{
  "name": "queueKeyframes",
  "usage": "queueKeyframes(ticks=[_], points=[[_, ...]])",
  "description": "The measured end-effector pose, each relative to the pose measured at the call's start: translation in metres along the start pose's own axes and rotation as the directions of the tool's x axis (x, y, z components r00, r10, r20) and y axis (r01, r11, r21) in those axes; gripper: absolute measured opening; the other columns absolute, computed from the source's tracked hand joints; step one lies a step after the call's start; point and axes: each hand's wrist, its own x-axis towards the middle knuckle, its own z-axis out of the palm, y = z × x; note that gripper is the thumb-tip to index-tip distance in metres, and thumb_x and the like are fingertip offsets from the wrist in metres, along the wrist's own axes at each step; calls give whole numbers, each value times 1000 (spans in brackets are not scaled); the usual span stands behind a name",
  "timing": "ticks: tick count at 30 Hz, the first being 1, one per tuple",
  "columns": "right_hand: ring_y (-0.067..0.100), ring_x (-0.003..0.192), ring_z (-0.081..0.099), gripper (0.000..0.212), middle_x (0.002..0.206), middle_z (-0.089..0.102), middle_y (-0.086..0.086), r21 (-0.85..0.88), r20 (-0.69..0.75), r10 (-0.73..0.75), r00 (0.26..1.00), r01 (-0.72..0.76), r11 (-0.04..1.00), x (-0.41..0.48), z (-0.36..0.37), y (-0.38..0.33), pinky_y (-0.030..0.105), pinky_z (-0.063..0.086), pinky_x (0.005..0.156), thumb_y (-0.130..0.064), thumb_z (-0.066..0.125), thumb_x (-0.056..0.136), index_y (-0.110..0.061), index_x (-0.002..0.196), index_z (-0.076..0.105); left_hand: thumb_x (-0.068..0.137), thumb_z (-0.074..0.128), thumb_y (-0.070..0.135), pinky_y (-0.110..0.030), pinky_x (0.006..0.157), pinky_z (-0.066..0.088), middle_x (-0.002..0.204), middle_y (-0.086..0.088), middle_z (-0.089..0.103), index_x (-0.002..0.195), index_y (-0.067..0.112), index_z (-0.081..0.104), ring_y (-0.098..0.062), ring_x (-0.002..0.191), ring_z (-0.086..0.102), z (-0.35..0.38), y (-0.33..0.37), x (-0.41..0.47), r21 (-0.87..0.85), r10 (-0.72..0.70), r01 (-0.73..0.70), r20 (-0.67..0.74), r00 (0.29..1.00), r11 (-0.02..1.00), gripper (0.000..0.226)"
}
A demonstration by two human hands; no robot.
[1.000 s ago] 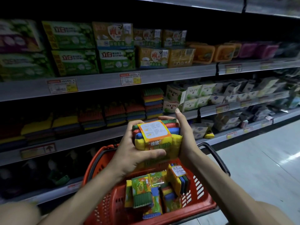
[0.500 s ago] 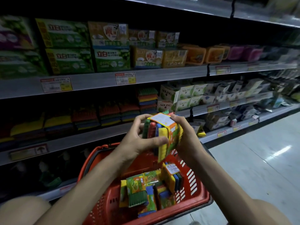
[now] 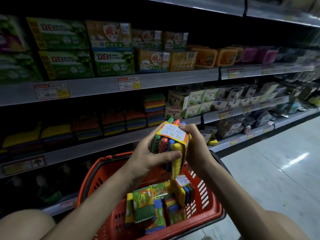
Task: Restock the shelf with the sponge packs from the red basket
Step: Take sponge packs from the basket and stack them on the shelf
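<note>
Sponge pack (image 3: 170, 141) was held in both hands above the red basket (image 3: 212, 201), level with the front edge of the sponge shelf (image 3: 97, 146) and not touching it. The pack was turned on edge, so its green, red, blue and yellow sponges stood side by side, the white-and-orange label facing up.

Left hand (image 3: 150, 158) gripped the pack's left side, fingers wrapped round the green sponge, thumb laid across the lower front. Right hand (image 3: 195, 148) gripped the right side, fingertips curled over the top edge at the label.

More sponge packs (image 3: 147, 203) lay jumbled in the basket below, some flat, one propped upright against the right wall.

On the shelf behind, stacked sponges (image 3: 154, 110) sat in rows, the tallest stack at the right end, beside boxes marked SOLING (image 3: 194, 101). The shelf above carried green detergent boxes (image 3: 65, 64), with price tags (image 3: 129, 83) on its edge. Glossy floor (image 3: 268, 170) to the right.
</note>
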Motion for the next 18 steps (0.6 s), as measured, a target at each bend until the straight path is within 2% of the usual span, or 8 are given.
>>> queueKeyframes(ticks=[2, 4, 7, 11, 14, 16, 18], points=[[37, 101, 67, 78, 124, 65, 34, -29, -4, -19, 1000, 19, 999, 1, 1, 0, 48, 50, 96, -52, 66, 72, 3, 127, 63, 78, 78, 3, -35, 97, 56, 124, -9, 72, 142, 12, 52, -27, 116, 68, -1, -1, 1, -23, 11, -11, -16, 1000, 1000, 69], [36, 106, 69, 71, 123, 67, 29, -19, -3, -50, 999, 50, 999, 3, 1, -1, 47, 52, 96, -53, 68, 76, -2, 125, 66, 79, 80, 3, -36, 100, 55, 127, -9, 71, 144, 11, 50, -27, 120, 66, -2, -2, 1, -23, 23, -23, -11, 1000, 999, 72], [38, 117, 67, 63, 126, 68, 24, 34, 19, -44, 999, 43, 998, 4, 1, -3, 44, 54, 95, -55, 60, 92, -7, 132, 63, 78, 76, 2, -35, 106, 50, 133, -7, 67, 150, 11, 42, -25, 126, 63, -7, 0, 1, 12, 32, -32, -1, 999, 999, 80], [38, 123, 64, 62, 129, 69, 20, -43, 137, 38, 990, -32, 999, 1, -2, -8, 53, 45, 110, -59, 52, 97, -12, 136, 62, 77, 81, 1, -31, 103, 52, 136, -1, 66, 154, 16, 36, -20, 125, 63, -15, 7, 1, 53, 24, -27, 63, 998, 998, 90], [39, 120, 65, 55, 125, 70, 20, -64, 85, 27, 996, -22, 998, -1, -2, -9, 54, 46, 110, -50, 53, 98, -9, 133, 63, 74, 86, 11, -28, 101, 52, 140, 5, 63, 155, 28, 34, -14, 128, 61, -21, 7, 3, 100, -13, 5, 83, 996, 995, 98], [44, 121, 63, 50, 124, 70, 23, -12, -1, -31, 1000, 31, 999, 2, -4, -5, 55, 45, 108, -45, 56, 98, -6, 128, 65, 68, 89, 27, -33, 104, 51, 139, 8, 63, 152, 32, 41, -14, 128, 60, -25, 6, 5, 124, -32, 30, 15, 999, 992, 97], [45, 116, 63, 47, 119, 70, 23, -2, -108, -127, 986, 127, 992, 5, -6, -4, 51, 50, 95, -45, 60, 92, -9, 123, 66, 65, 87, 42, -41, 101, 52, 133, 9, 67, 142, 38, 53, -17, 125, 63, -28, 6, 6, 76, -74, 81, -85, 994, 994, 84]])
